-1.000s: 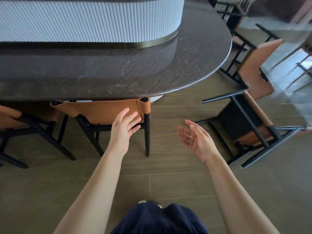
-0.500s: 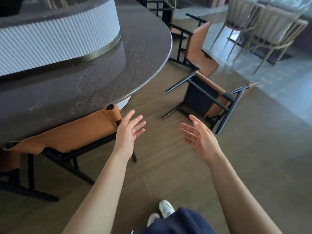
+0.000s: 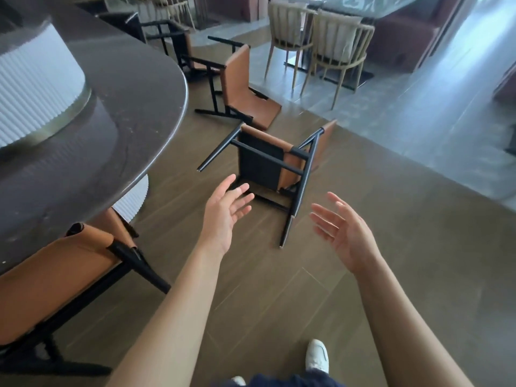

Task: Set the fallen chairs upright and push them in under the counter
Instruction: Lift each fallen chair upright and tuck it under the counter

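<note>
Fingers (image 3: 240,191) spread and loose on your left hand (image 3: 220,216) and right hand (image 3: 346,233), palms facing, holding nothing. Tucked chair (image 3: 55,280) sits under the worktop (image 3: 125,93) at your left. Nearest fallen chair (image 3: 268,163) lies on the floor (image 3: 279,303) just ahead, underside toward you, untouched. Second fallen chair (image 3: 240,88) lies beyond it, off the worktop's rounded end.

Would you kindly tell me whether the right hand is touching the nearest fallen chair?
Apart. The head view shows bare floor between the open right hand and the black leg of the nearest fallen chair.
</note>
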`<state>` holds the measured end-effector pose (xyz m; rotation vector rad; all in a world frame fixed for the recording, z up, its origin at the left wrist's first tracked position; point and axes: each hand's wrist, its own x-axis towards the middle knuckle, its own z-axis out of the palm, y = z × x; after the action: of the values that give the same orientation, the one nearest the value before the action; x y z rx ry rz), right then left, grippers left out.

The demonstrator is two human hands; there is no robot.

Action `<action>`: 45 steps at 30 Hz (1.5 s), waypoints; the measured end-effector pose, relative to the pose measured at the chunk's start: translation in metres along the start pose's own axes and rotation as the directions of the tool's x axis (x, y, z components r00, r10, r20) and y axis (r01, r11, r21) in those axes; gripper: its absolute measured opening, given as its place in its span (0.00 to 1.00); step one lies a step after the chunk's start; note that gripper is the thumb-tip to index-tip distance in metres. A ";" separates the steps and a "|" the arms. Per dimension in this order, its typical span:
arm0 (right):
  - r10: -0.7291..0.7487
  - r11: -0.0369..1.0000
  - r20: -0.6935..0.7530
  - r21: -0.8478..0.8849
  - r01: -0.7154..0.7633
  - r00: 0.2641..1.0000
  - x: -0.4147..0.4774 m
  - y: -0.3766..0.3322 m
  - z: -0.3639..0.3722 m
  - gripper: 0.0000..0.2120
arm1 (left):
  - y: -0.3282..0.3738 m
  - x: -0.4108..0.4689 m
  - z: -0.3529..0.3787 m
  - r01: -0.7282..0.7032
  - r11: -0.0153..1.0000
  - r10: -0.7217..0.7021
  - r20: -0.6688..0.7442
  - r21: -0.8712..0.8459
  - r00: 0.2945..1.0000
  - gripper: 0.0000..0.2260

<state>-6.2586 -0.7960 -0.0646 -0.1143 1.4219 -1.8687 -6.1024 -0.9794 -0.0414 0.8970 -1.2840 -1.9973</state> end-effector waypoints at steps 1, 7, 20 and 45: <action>-0.002 1.000 -0.011 -0.001 0.002 1.000 0.007 -0.010 -0.015 0.13 | -0.005 0.006 0.021 0.004 1.000 -0.004 0.008 -0.003 1.000 0.16; -0.008 1.000 -0.052 -0.005 0.008 0.999 0.046 -0.068 -0.092 0.13 | -0.032 0.038 0.126 0.047 0.998 -0.044 0.061 -0.047 0.997 0.15; 0.003 0.999 -0.154 0.053 0.005 0.988 0.121 -0.139 -0.197 0.12 | -0.065 0.122 0.275 0.108 0.994 -0.105 0.131 -0.013 0.986 0.13; -0.046 0.999 -0.283 0.008 0.051 0.958 0.400 -0.271 -0.243 0.12 | -0.057 0.416 0.433 0.156 0.978 -0.174 0.126 0.138 0.977 0.13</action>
<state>-6.7983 -0.8302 -0.0695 0.1326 1.6072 -1.9964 -6.7006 -1.0533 -0.0532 0.9680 -1.4704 -2.1574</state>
